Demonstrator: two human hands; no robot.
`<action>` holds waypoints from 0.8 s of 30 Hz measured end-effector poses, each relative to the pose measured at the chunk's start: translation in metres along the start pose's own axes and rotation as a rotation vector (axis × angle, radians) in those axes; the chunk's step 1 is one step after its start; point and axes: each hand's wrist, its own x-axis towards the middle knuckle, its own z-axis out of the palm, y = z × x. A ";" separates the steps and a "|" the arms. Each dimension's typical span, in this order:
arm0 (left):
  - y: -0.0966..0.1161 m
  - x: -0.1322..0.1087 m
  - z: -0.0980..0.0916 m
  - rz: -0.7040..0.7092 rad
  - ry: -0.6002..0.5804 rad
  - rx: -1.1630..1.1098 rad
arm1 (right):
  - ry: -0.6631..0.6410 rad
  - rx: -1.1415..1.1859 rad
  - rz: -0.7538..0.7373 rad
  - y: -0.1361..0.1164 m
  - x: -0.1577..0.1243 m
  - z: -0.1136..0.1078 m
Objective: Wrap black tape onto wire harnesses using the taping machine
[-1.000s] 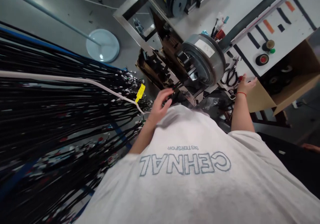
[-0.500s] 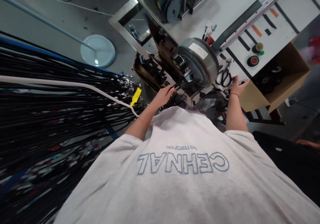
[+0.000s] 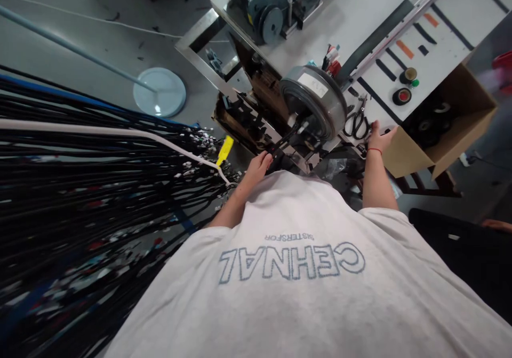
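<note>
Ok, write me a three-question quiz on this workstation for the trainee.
1. True or false: the scissors lie on the white bench close to the right hand.
2. What colour is the tag among the black cables, near the left hand? A red, B yellow, C green.
3. Which of the hands has the red wrist band?

Key: 1 true; 2 B; 3 the right hand.
</note>
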 end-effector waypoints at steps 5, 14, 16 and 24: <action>0.006 0.006 0.004 -0.011 0.074 -0.003 | -0.002 0.013 0.023 -0.009 -0.011 -0.005; 0.018 0.014 0.000 -0.039 -0.042 -0.119 | 0.025 0.045 0.017 -0.016 -0.031 -0.011; 0.016 0.013 -0.002 -0.064 -0.101 -0.186 | 0.037 0.049 0.011 -0.016 -0.033 -0.010; 0.007 0.014 -0.006 -0.074 -0.036 -0.217 | 0.029 0.046 0.033 -0.017 -0.035 -0.011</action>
